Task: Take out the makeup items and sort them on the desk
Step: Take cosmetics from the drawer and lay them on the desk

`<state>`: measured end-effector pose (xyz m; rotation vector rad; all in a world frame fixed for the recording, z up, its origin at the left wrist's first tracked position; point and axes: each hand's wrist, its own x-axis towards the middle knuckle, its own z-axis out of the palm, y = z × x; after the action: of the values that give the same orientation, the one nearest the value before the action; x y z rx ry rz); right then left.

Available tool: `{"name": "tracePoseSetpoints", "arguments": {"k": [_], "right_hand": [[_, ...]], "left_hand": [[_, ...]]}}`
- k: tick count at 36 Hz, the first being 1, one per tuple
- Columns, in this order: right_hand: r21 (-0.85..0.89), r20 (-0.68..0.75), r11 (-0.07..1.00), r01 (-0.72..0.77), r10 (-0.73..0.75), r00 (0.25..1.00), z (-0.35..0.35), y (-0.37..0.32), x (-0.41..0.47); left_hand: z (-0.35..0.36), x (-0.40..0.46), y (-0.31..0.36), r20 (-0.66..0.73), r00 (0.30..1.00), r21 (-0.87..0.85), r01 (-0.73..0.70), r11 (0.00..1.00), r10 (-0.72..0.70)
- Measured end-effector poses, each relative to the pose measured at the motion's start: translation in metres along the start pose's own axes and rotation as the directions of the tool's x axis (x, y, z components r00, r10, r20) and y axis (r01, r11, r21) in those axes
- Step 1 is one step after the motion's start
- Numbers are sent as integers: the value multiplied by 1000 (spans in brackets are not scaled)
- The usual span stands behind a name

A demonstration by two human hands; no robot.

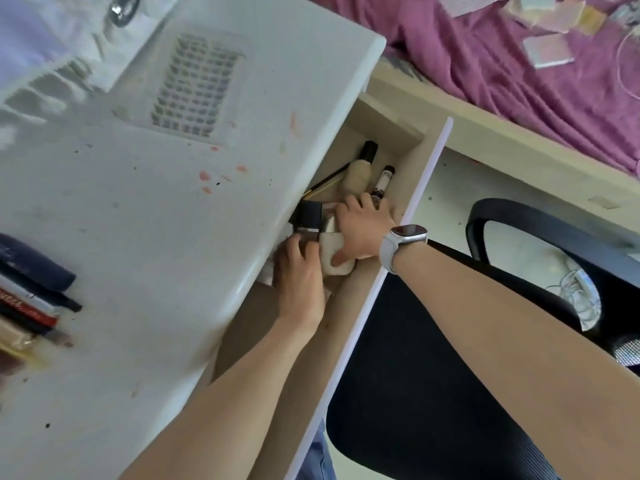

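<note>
An open wooden drawer (408,157) sticks out under the white desk (145,216). My left hand (299,282) reaches into it and pinches a bottle with a black square cap (308,216) at its neck. My right hand (363,230), with a white watch on its wrist, grips a cream-white container (337,268) beside that bottle. Further back in the drawer lie a beige bottle with a black cap (358,171), a slim white tube with dark ends (382,183) and a black pencil (325,183). On the desk's left edge lies a row of dark and red makeup items (31,299).
A white slotted basket (197,84) stands on the desk at the back, with a blurred shiny object (123,8) beyond it. A black office chair (450,358) sits right of the drawer. A bed with a purple sheet (519,64) fills the upper right.
</note>
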<state>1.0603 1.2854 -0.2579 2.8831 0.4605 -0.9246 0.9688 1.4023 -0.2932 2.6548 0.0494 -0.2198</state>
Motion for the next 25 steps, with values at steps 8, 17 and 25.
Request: {"name": "tracePoseSetpoints", "arguments": {"k": [8, 17, 25], "right_hand": [[78, -92, 988, 135, -128, 987, -8, 3, -9], [535, 11, 833, 142, -175, 985, -15, 14, -28], [989, -121, 96, 113, 80, 989, -38, 16, -59]], "left_hand": [[2, -4, -2, 59, 990, -196, 139, 971, -130], [-23, -23, 3, 283, 914, -591, 405, 698, -291], [-81, -54, 23, 462, 868, -787, 496, 366, -184]]}}
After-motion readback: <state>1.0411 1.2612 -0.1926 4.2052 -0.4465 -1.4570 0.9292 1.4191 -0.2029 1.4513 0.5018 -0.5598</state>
